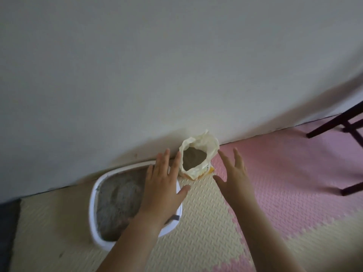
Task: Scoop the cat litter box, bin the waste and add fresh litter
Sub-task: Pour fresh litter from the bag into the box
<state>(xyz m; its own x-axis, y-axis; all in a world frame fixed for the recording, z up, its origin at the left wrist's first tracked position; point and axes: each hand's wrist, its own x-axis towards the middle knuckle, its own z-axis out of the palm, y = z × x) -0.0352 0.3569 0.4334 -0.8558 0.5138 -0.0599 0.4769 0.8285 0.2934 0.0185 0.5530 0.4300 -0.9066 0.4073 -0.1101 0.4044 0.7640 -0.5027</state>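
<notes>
The left hand (164, 179) was open, fingers straight and spread, held over the far right corner of the box (94, 193); the right hand (233, 173) was open too, fingers splayed, above the mat (206, 222); neither held anything. The bag (204, 141) stood between them and just beyond their fingertips, upright against the wall (176, 65), its mouth gaping upward with grey litter (193, 158) showing inside; its long axis ran bottom to top, so a grip would likely have to come from both sides at once. The left forefinger lay right by the bag's left edge, whether touching I could not tell; the right fingertips were just beside its right edge, apart from it; the left hand looked the nearer of the two.

The box sat on the mat against the wall, left of the bag and close to it, grey litter filling it; by my reading the scooping was done and fresh litter was the step in hand. A small grey piece (174, 217) showed at the box's near rim, half hidden by the left wrist; what it was I could not tell. Dark furniture legs (334, 124) stood well apart to the right; nothing lay between hands and bag; the loose plastic rim might fold under a grip.
</notes>
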